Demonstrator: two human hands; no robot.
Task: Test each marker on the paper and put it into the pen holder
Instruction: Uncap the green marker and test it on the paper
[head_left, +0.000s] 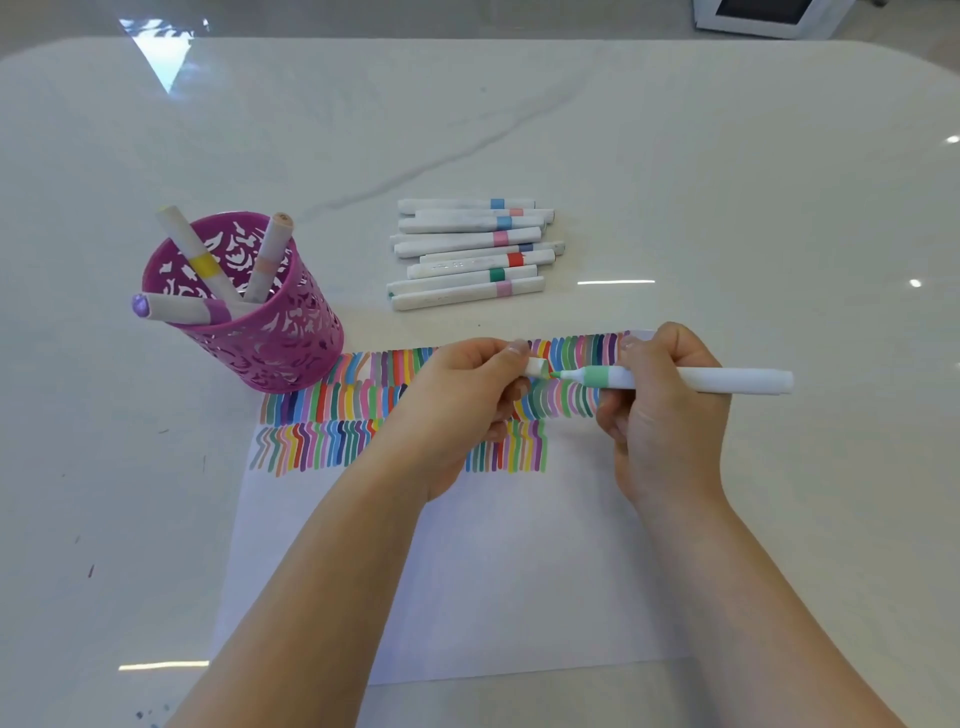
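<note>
In the pen holder (260, 358): three markers, banded yellow (200, 260), peach (267, 260) and purple (182, 309), leaning on the rim; counted as finished.
On the table (675, 156), beyond the paper: a pile of capped markers (467, 254), roughly nine or ten, lying side by side, well apart from both grips; judged as not yet tested.
On the paper (493, 571): two full rows of coloured strokes along the far edge and a third row ending partway across; bare from there down to the near edge, so plenty of room left.
Marker in hand (727, 379): mint-green band, held level above the strokes, tip bare and pointing left, not touching the paper.
Right grip (665, 415): fingers curled round the marker's barrel just behind the green band.
Left grip (457, 405): pinches the white cap (535, 367) between thumb and fingertips, mouth of the cap just beside the tip, not on it.
Step in hand: cap either coming off or going back on; cannot tell which, nor whether a fresh green stroke is already down.
Done so far: a small share, three in the holder.
Left to do: finish the green marker, drop it in the holder, then work through the whole pile.
</note>
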